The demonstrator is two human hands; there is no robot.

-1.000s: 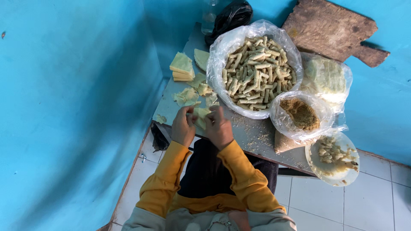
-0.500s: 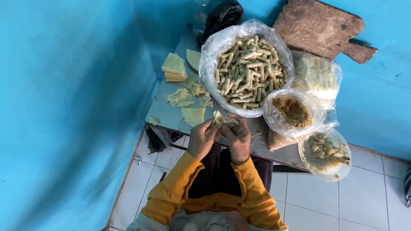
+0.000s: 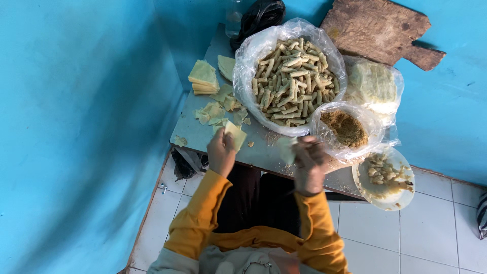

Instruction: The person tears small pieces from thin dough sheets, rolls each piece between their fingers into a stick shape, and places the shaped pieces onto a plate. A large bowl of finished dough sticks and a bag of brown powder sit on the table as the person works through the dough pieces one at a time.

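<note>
While the left hand (image 3: 221, 152) pinches a pale square wrapper (image 3: 235, 135) at the tabletop's (image 3: 264, 152) near edge, the right hand (image 3: 308, 158) closes on a blurred pale piece (image 3: 287, 150). Open tabletop lies between them. Beyond, a bag-lined basin (image 3: 253, 56) holds finished rolls (image 3: 294, 81); a smaller bag (image 3: 324, 116) holds brown filling (image 3: 347, 128).
</note>
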